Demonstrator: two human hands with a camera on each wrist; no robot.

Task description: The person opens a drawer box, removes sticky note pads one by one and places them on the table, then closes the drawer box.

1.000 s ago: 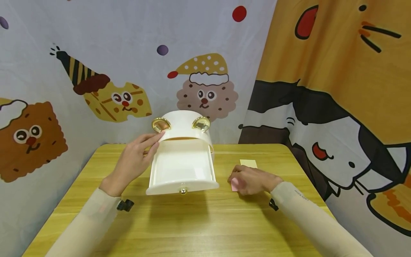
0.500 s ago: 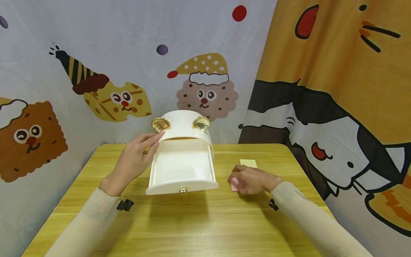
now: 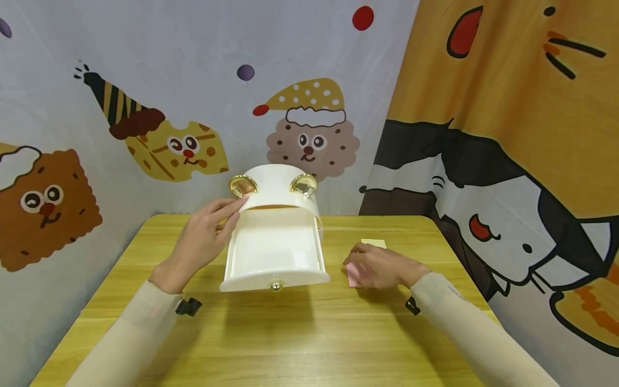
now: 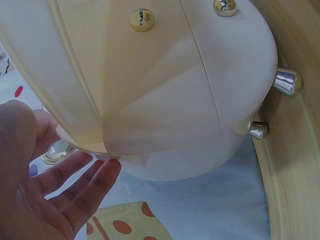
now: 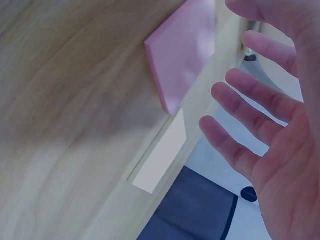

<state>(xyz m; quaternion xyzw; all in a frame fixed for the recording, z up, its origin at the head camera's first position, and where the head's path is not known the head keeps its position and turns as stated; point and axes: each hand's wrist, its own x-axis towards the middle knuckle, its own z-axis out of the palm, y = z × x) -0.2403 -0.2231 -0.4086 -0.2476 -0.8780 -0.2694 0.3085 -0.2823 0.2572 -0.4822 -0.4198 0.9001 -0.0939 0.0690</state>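
A white tabletop drawer box with two round gold ears stands on the table, its upper drawer pulled out. My left hand touches the box's upper left edge, fingers extended beside the drawer opening. In the left wrist view, fingertips meet the underside of the curved white rim. My right hand is over a pink sticky note pad, partly covering it. From the right wrist, the fingers appear spread and slightly bent, apart from the pink pad. Behind that hand lies a yellow pad.
The wooden table ends at a back edge close behind the box. Cartoon-printed curtains hang behind and to the right. The drawer's front, with a gold knob, juts toward me.
My right hand has risen slightly and shifted a little right, showing more of the pink pad. My left hand and the drawer box keep their places; the head view tilts slightly.
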